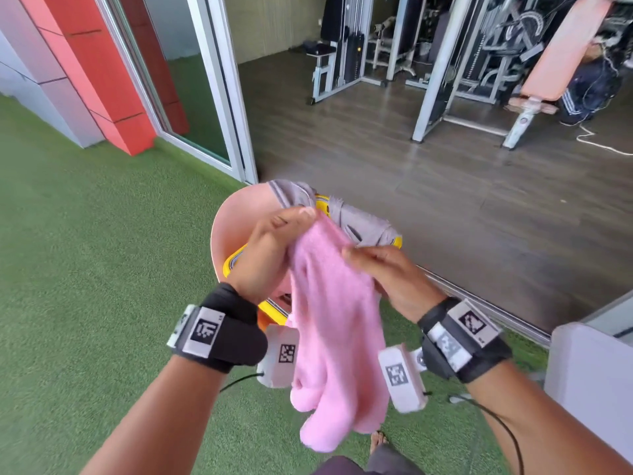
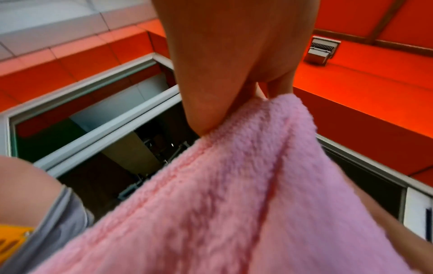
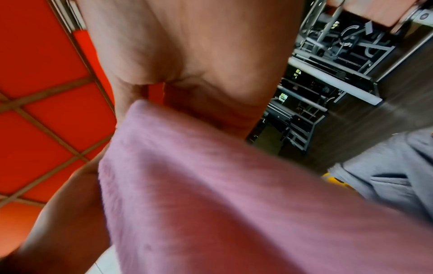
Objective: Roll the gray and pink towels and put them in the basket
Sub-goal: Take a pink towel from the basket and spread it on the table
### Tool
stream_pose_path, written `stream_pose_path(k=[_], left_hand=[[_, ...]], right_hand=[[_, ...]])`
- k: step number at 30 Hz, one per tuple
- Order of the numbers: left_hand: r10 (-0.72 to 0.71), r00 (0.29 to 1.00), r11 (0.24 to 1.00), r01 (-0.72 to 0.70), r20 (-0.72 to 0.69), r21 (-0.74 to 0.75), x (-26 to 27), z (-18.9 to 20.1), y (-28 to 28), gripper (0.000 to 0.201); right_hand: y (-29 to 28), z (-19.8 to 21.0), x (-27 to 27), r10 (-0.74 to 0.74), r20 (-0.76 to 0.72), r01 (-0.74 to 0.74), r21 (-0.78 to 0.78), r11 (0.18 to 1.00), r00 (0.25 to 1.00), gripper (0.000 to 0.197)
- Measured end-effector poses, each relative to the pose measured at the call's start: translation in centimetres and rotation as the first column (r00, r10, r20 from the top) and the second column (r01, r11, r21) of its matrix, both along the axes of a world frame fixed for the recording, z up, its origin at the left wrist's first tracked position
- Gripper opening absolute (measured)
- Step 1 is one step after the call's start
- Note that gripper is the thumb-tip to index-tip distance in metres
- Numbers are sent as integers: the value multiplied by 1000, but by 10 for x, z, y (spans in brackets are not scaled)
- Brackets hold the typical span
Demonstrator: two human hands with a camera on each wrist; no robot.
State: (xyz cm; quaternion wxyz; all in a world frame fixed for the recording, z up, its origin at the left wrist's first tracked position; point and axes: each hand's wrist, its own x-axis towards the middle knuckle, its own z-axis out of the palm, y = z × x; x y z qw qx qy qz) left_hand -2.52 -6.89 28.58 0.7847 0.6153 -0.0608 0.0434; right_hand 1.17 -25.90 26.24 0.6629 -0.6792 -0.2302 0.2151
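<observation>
Fingers of the left hand [image 1: 267,250] pinched the upper edge of the pink towel [image 1: 334,323], thumb on top near the corner, as the left wrist view also showed with the fleece gathered under the thumb. Close beside it, the right hand [image 1: 387,272] gripped the same top edge a little lower, its fingers curled into the cloth. Both hands held the towel up in the air in front of the person's body, so it hung unrolled in loose folds between the two forearms, its lower end bunched and dangling above the green turf [image 1: 85,269].

Just beyond the hands lay the gray towel [image 1: 363,222], spread crumpled over a yellow-rimmed basket [image 1: 397,240]; the basket seemed to sit on a pink chair [image 1: 236,221], though the hands and cloth hid most of it, so how it rested there was hard to tell. The gray towel was unrolled and draped across the basket's far rim.

Black straps with printed markers wrapped each wrist. To the left stood a red and gray panelled wall [image 1: 102,80] and a glass sliding door [image 1: 202,94]. Behind the basket a dark wooden floor [image 1: 411,173] ran back to gym machines [image 1: 479,53].
</observation>
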Motion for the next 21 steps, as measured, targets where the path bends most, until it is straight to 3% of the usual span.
stream_pose_path(k=[2,4,8,11,14,16,18,19,21], left_hand=[[81,996,997,-81,21,-17,4,0,10,56],[81,997,995,-80,-19,54,0,-7,7,49],[-146,986,973,159,-87,170,-16,-19,-20,41],[7,1000,999,-6,-18,33,-10,-2,-8,24],[170,985,982,-171,-19,-82,1,-3,11,50],[69,994,996,-64,-86,55,-1,-9,3,63],[-74,988,973,101,-133,207,-10,-16,-15,50],[-125,983,960,154,-135,233,-14,-16,-20,43],[-131,985,981,145,-111,127,-11,-10,-19,34]], right_hand=[[-2,-8,-5,8,9,-8,-45,999,1000,42],[0,3,-5,-48,58,48,11,999,997,61],[7,31,5,-109,166,97,75,992,980,49],[4,12,0,-25,120,28,-23,999,992,53],[0,-4,-8,4,81,3,-83,997,997,80],[2,4,-6,-36,120,39,-18,999,992,75],[7,20,4,-85,170,82,23,996,982,59],[10,27,6,-101,183,97,31,995,978,54],[11,25,8,-112,176,106,43,993,978,46]])
